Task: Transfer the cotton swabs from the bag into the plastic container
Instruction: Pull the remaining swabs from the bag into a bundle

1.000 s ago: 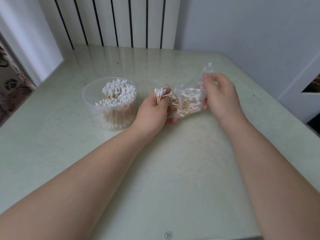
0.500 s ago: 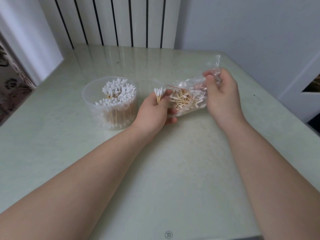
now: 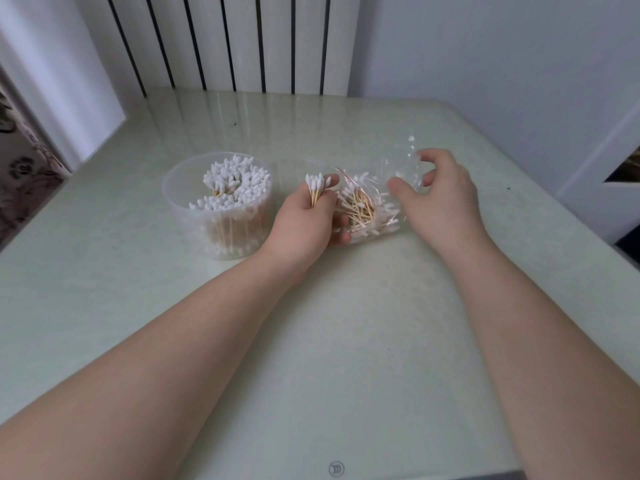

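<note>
Item 1, risks. My left grip (image 3: pixel 304 223) is clamped on a small bundle (image 3: pixel 317 183) of white-tipped, wooden-stemmed cotton swabs, heads up. A loose squeeze could let stems slide out and scatter over the pale green glossy surface (image 3: pixel 346 341). My right grip (image 3: pixel 443 199) is apart, fingers loosely curved by the crinkly clear plastic bag (image 3: pixel 367 209); unheld, its slack mouth may spill.

Item 2, materials. Bag: thin, limp film, swabs jumbled inside, between my hands. Clear round plastic container (image 3: pixel 180 188): rigid, smooth-walled, beside my left hand, its swabs upright and densely packed, so little room remains, I judge.
</note>
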